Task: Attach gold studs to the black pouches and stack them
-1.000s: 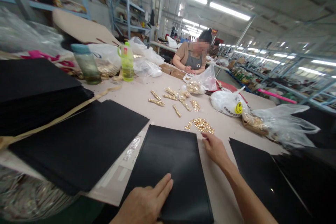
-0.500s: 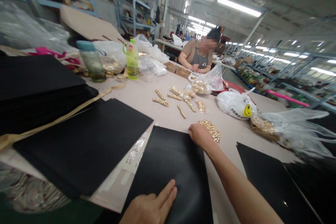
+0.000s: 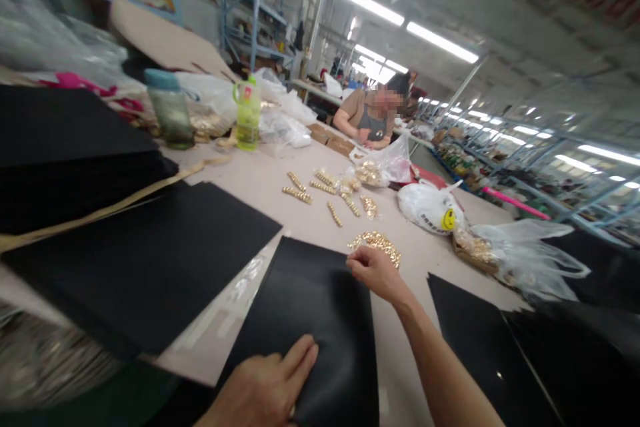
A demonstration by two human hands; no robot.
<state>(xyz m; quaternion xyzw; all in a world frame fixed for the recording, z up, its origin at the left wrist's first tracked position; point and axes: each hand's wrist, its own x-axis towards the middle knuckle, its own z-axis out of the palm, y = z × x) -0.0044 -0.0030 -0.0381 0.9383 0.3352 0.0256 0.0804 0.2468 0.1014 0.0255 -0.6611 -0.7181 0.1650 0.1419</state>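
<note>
A black sheet (image 3: 320, 307) lies on the table in front of me, dented near its middle. My left hand (image 3: 273, 373) rests on its lower part with two fingers stretched out side by side; a small pale bit shows under them, too little to name. At the sheet's upper right edge, my right hand (image 3: 370, 267) is closed in a pinch, and whatever is between its fingertips is hidden. Just behind that hand spreads a pile of small gold pieces (image 3: 383, 242). Farther back lie several short gold strips (image 3: 297, 195).
More black sheets (image 3: 150, 260) lie at left, beside a thick black stack (image 3: 75, 127), and others (image 3: 470, 327) at right. Bottles (image 3: 247, 113) stand at the back left. Plastic bags (image 3: 425, 207) line the right side. A person (image 3: 367, 117) works across the table.
The camera view has shifted, so the table's things appear farther left. My right hand's fingers look more curled at the sheet's edge. My left hand stays on the sheet.
</note>
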